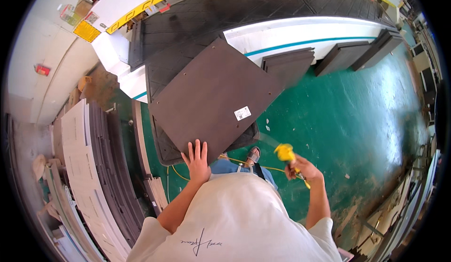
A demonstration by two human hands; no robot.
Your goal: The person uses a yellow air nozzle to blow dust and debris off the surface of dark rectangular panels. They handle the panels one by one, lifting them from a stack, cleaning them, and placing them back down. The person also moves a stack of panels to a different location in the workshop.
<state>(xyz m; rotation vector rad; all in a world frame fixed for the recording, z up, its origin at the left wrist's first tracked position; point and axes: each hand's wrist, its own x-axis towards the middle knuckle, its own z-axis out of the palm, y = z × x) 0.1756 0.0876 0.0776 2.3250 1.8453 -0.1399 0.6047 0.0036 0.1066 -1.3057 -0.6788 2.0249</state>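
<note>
A dark brown rectangular panel lies turned at an angle on a black worktop extension. It has small holes near its edges and a white label. My left hand rests on the panel's near edge, fingers spread flat. To the right, clear of the panel, my right hand is wrapped round a yellow air gun, its head smeared by motion. A yellow hose runs from near my feet toward that hand.
Behind the panel stands a long white machine with a dark bed and a yellow rail. Several dark panels lean against its side. Stacked boards stand at my left. More boards lie at the lower right, beside the green floor.
</note>
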